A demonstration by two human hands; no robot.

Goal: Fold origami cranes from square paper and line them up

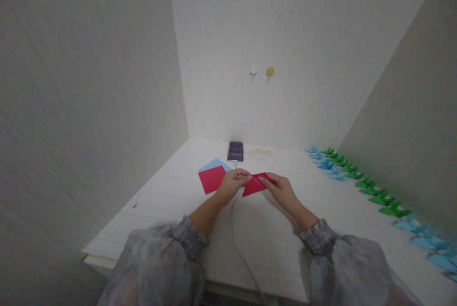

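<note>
A folded piece of red paper (255, 185) is held between my two hands, just above the white table. My left hand (232, 184) pinches its upper left corner between thumb and fingers. On the other side, my right hand (281, 189) grips the right edge, thumb on top. Left of my left hand lies a flat red paper sheet (211, 180), partly over a light blue paper sheet (216, 163). My left hand hides the right end of the red sheet.
A phone (235, 151) stands at the back, its white cable (233, 230) running down to the table's front edge. Folded green paper cranes (367, 183) and blue paper cranes (423, 241) line the right side. An orange scrap (134, 206) lies at left. Two hooks (270, 72) are on the wall.
</note>
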